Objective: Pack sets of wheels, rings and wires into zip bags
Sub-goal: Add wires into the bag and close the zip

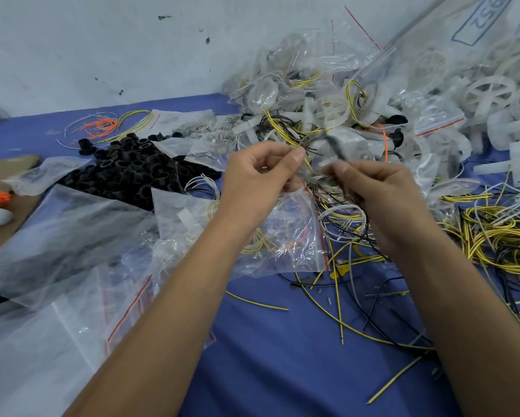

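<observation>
My left hand [260, 173] pinches the mouth of a clear zip bag [295, 236] with a red seal strip; the bag hangs below both hands and holds thin wires. My right hand [373, 188] pinches the other side of the bag's mouth together with thin black and yellow wires [286, 133] that stick up, blurred. Black rings [126, 170] lie heaped at the left. White wheels [487, 91] lie at the far right. Loose yellow and black wires [499, 242] are coiled at the right.
A heap of filled zip bags [328, 94] rises behind my hands against the wall. Empty zip bags [42, 326] lie stacked at the near left. Orange wires [102, 124] lie at the far left. The blue table cloth [283, 356] shows in front, with cut wire pieces.
</observation>
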`<state>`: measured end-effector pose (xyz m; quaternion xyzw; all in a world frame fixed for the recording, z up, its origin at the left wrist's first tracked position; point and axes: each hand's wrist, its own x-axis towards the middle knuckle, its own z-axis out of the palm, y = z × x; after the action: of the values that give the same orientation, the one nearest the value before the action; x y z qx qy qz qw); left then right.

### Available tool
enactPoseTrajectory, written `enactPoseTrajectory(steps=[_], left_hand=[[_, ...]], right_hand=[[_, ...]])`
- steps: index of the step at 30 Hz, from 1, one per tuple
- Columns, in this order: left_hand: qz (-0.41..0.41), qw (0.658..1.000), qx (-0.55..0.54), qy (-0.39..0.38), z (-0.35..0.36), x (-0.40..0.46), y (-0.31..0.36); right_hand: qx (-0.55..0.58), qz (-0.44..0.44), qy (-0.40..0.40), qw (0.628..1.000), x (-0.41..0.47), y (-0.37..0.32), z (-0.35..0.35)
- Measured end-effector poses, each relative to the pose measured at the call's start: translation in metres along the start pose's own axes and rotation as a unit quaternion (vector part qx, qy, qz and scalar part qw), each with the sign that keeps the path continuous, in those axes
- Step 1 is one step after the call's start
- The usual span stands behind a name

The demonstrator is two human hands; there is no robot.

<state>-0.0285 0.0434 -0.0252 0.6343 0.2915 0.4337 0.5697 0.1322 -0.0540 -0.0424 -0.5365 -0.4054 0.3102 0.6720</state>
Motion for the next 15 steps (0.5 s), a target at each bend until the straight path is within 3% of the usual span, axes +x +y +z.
enactPoseTrajectory(steps=[1,3,6,9,12,15], left_hand=[[0.006,1.000,0.022,-0.010,-0.001,0.000,-0.001],[0.055,0.982,0.170,-0.055,-0.004,0.000,-0.003],[0.127,0.896,0.392,-0.165,-0.003,-0.003,-0.009],[0.139,0.866,0.437,-0.198,-0.001,-0.006,-0.012],[0.145,0.871,0.433,-0.182,-0.006,-0.005,-0.012],[0.151,0.885,0.409,-0.161,-0.014,0.000,-0.005]], right_hand=[[0.070,0.032,0.010,0.997,0.001,-0.001,-0.002],[0.188,0.069,0.033,0.979,0.002,-0.003,-0.005],[0.293,0.061,0.059,0.952,0.005,-0.005,-0.007],[0.358,0.023,0.065,0.931,0.007,-0.007,-0.007],[0.376,0.011,0.073,0.924,0.007,-0.007,-0.010],[0.237,0.012,0.091,0.967,0.007,-0.004,-0.010]])
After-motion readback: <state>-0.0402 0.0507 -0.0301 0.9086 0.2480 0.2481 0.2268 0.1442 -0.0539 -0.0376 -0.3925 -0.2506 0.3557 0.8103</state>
